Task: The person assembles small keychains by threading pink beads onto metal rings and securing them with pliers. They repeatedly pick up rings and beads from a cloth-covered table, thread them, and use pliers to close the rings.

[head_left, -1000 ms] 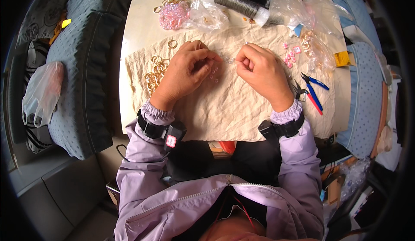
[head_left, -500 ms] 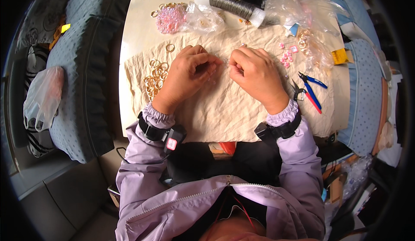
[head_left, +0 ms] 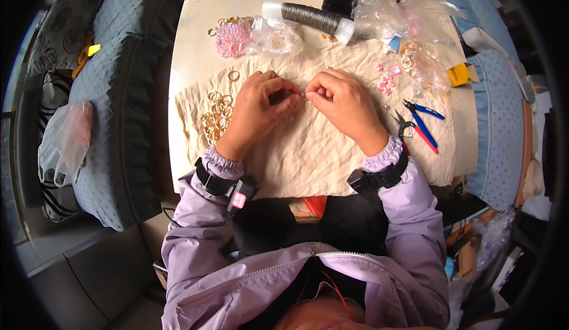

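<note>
Tiny silvery bit [head_left: 303, 95], barely visible, sits pinched between left hand [head_left: 258, 108] and right hand [head_left: 345, 103] fingertips over the wrinkled beige cloth [head_left: 308, 158].

Small silvery piece [head_left: 303, 95], pinched between fingertips of left hand [head_left: 258, 108] and right hand [head_left: 347, 105], held just above crumpled beige cloth [head_left: 308, 158], detail too small to be told, gold rings [head_left: 214, 117] heaped near left hand

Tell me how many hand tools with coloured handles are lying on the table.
2. The blue-handled pliers and the red-handled pliers lie together on the cloth, just right of the right hand. More could be hidden under the plastic bags.
</note>
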Motion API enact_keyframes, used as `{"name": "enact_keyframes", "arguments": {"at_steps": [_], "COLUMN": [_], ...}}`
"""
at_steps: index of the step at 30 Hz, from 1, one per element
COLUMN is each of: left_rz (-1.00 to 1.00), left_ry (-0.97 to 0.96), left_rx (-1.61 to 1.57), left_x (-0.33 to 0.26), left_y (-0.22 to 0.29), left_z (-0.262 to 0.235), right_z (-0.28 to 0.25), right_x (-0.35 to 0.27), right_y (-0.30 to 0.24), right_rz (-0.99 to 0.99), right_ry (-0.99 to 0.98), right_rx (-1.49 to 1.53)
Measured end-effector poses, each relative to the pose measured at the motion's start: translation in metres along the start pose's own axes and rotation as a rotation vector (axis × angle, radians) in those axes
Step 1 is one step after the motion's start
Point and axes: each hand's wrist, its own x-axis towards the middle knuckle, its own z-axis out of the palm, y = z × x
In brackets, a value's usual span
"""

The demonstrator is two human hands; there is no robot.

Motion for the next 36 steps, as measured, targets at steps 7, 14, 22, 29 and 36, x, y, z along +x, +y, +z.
{"name": "enact_keyframes", "arguments": {"at_steps": [7,14,22,29,36], "left_rz": [-0.033,-0.174,-0.247,-0.055,-0.088], "left_ry": [0.131,0.086,0.036,0.053,0.028], "left_rx": [-0.136,-0.542,-0.637,-0.247,-0.148], "left_x": [-0.001,-0.005,-0.007,-0.004,-0.004], "left_y": [-0.001,-0.005,-0.007,-0.005,0.004], "left_z": [0.004,0.009,0.007,0.004,0.001], "right_z": [-0.003,-0.010,-0.012,-0.016,-0.017], "right_x": [0.001,0.002,0.000,-0.003,-0.004], "right_y": [-0.006,-0.008,-0.006,0.003,0.013], "right_rz": [0.013,-0.027,-0.033,-0.002,-0.065], "right_ry": [-0.019,0.008,0.013,-0.043,-0.034], "right_rx": [0.193,0.259,0.249,0.150,0.096]}}
